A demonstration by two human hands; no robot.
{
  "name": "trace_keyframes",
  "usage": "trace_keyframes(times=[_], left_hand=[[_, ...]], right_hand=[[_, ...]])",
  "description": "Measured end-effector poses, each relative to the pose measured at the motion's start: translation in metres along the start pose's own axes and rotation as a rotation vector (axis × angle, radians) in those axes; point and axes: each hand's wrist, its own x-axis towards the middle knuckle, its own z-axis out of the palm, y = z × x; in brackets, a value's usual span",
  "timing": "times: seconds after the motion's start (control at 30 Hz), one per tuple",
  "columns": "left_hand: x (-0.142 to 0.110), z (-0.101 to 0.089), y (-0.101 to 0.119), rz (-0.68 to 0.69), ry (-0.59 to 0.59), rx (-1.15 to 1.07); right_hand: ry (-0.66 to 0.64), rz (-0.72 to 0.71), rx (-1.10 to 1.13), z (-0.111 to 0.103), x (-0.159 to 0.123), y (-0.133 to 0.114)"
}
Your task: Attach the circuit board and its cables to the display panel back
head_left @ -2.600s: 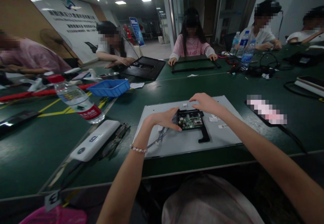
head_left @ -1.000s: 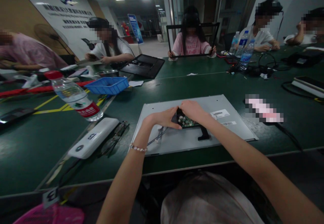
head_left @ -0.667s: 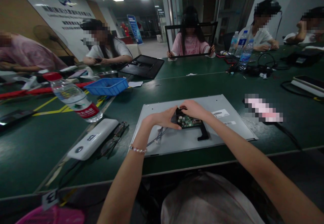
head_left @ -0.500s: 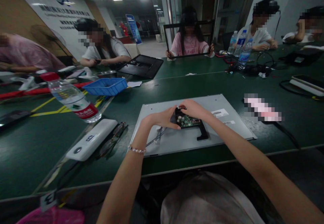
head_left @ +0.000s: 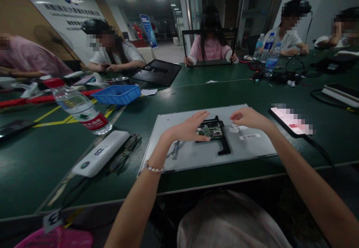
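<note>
A flat grey metal display panel lies on the table before me. On its middle sits a green circuit board in a black bracket. My left hand is over the board's left side, fingers stretched and apart from the thumb, which rests by the board's near edge. My right hand hovers over the panel's right part, fingertips pinched together; whatever they hold, if anything, is too small to make out. Below them is a white label. Thin grey cables run left of the board.
Left are a white power bank, glasses, a water bottle and a blue tray. A phone lies right. Across the table, a person holds a black frame; other people sit along both sides.
My right hand has left the board and moved right, above the panel's label. More of the board and bracket shows. My left hand stays by the board, its fingers shifted slightly right.
</note>
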Motion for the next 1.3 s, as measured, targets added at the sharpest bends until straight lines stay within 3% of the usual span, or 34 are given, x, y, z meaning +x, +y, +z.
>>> trace_keyframes(times=[0.1,0.33,0.53,0.73,0.93,1.07,1.3], left_hand=[[0.005,0.005,0.009,0.059,0.013,-0.019],[0.012,0.014,0.012,0.147,0.013,-0.004],[0.015,0.014,0.016,0.216,0.028,-0.037],[0.020,0.016,0.025,0.270,0.077,-0.064],[0.021,0.018,0.032,0.299,0.095,-0.027],[0.023,0.023,0.033,0.313,0.091,0.060],[0.027,0.033,0.028,0.317,0.131,0.143]], right_hand=[[-0.010,0.055,0.027,0.008,-0.010,0.010],[-0.005,0.031,0.054,0.022,-0.009,0.012],[-0.033,0.015,0.221,0.023,-0.013,0.010],[-0.061,0.110,0.520,0.025,-0.015,0.000],[-0.097,0.192,0.628,0.031,-0.019,-0.008],[-0.111,0.188,0.583,0.035,-0.018,-0.006],[-0.076,0.056,0.452,0.043,-0.011,-0.001]])
